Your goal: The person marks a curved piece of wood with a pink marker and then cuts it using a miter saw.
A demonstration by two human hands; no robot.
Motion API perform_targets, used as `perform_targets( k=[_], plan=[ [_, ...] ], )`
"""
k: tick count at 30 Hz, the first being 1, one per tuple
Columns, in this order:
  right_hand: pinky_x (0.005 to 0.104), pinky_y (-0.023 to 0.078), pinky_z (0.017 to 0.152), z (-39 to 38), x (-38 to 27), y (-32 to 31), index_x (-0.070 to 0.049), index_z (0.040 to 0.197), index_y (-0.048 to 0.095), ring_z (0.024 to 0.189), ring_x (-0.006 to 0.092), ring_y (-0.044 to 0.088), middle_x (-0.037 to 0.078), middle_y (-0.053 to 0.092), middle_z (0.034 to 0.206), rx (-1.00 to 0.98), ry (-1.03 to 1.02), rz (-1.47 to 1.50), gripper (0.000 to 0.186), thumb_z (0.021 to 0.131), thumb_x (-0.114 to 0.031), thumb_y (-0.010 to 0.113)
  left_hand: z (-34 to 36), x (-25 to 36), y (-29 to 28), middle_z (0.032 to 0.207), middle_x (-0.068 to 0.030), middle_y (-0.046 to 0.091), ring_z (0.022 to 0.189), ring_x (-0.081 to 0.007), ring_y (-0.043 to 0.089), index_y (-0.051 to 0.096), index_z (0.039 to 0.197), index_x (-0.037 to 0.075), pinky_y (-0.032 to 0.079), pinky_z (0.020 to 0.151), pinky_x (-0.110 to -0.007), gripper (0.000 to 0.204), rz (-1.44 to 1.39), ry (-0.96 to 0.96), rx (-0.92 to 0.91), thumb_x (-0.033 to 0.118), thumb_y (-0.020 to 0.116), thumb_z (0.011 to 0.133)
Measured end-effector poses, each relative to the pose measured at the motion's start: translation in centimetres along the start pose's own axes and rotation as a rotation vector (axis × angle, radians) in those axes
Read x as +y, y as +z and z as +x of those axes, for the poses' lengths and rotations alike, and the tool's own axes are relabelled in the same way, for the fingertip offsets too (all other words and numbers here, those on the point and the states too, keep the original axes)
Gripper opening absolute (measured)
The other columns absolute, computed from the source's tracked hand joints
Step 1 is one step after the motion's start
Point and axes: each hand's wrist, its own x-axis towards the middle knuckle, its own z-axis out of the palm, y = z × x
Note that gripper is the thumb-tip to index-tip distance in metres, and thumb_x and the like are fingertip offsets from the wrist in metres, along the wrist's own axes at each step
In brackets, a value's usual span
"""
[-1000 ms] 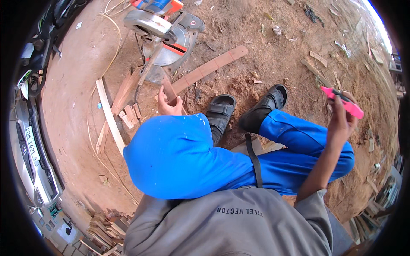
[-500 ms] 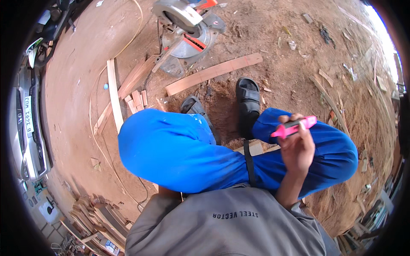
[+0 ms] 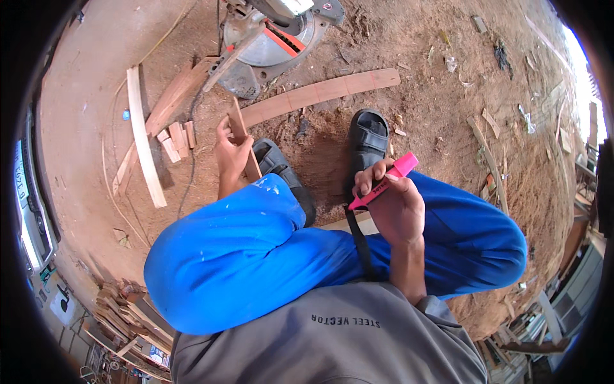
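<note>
Beside my left shoe, my left hand (image 3: pixel 231 152) is closed round a short flat wooden board (image 3: pixel 238 128), fingers on one side and thumb on the other. The board's far end overlaps the left end of a long plank (image 3: pixel 320 93), which lies on the ground and bears thin crosswise lines. Above my right thigh, my right hand (image 3: pixel 398 205) grips a pink highlighter (image 3: pixel 382 182) between thumb and fingers. Its capped end points up to the right and its pink tip points down to the left, clear of any wood.
A miter saw (image 3: pixel 275 48) stands on the dirt beyond the plank. To the left lie a pale wooden strip (image 3: pixel 144 137), several small wood blocks (image 3: pixel 176 141) and a cord. Stacked lumber (image 3: pixel 128 320) is at lower left, near a parked car (image 3: pixel 32 205).
My left hand has come into view by my left shoe, holding the short board. My right hand with the highlighter has shifted left. The view has tilted and moved slightly.
</note>
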Motion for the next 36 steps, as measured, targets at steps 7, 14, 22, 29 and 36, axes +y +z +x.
perform_targets(
  k=[7, 14, 22, 29, 36],
  plan=[
    [0.0385, 0.037, 0.087, 3.0, -1.2, 0.7, -0.004, 0.093, 0.051, 0.085, 0.0234, 0.045, 0.007, 0.047, 0.084, 0.031, -0.084, 0.155, 0.062, 0.094, -0.066, 0.045, 1.1, -2.0, 0.8, 0.128, -0.0281, 0.063, 0.117, -0.0368, 0.067, 0.047, 0.143, -0.008, 0.056, 0.096, -0.045, 0.083, 0.271, -0.146, 0.143, 0.015, 0.086, 0.073],
    [0.0356, 0.033, 0.072, 5.0, -2.3, -0.5, -0.011, 0.070, 0.039, 0.070, 0.0211, 0.034, 0.005, 0.039, 0.067, 0.105, -0.054, 0.124, 0.071, 0.098, -0.075, 0.031, 1.9, -1.1, 0.8, 0.130, -0.0328, 0.064, 0.120, -0.0435, 0.065, 0.056, 0.139, -0.011, 0.053, 0.104, -0.047, 0.082, 0.368, -0.190, 0.063, 0.031, 0.085, 0.075],
    [0.0341, 0.033, 0.069, 5.6, -2.1, -1.3, -0.011, 0.073, 0.039, 0.067, 0.0200, 0.033, 0.004, 0.039, 0.062, 0.077, -0.077, 0.195, 0.063, 0.100, -0.067, 0.031, 1.4, 2.4, 3.0, 0.109, -0.0243, 0.073, 0.092, -0.0367, 0.075, 0.063, 0.125, -0.009, 0.060, 0.083, -0.044, 0.062, 0.239, -0.139, -0.053, 0.025, 0.083, 0.078],
    [0.0348, 0.036, 0.074, 5.8, -2.1, 0.1, -0.008, 0.087, 0.048, 0.068, 0.0204, 0.038, 0.003, 0.043, 0.067, 0.246, -0.063, 0.224, 0.062, 0.101, -0.067, 0.038, -0.3, 2.7, 2.7, 0.104, -0.0187, 0.073, 0.086, -0.0236, 0.074, 0.060, 0.127, -0.012, 0.060, 0.074, -0.036, 0.058, 0.018, -0.111, 0.090, 0.015, 0.085, 0.081],
    [0.0251, 0.036, 0.057, 8.1, -0.1, -1.1, -0.005, 0.084, 0.062, 0.064, 0.0075, 0.050, -0.005, 0.056, 0.074, 0.302, 0.020, -0.771, 0.019, 0.096, -0.015, 0.074, -0.2, 7.1, 5.0, 0.097, -0.0166, 0.075, 0.080, -0.0219, 0.077, 0.056, 0.129, -0.006, 0.064, 0.066, -0.034, 0.061, -0.114, -0.010, -0.025, 0.016, 0.088, 0.082]
  ],
)
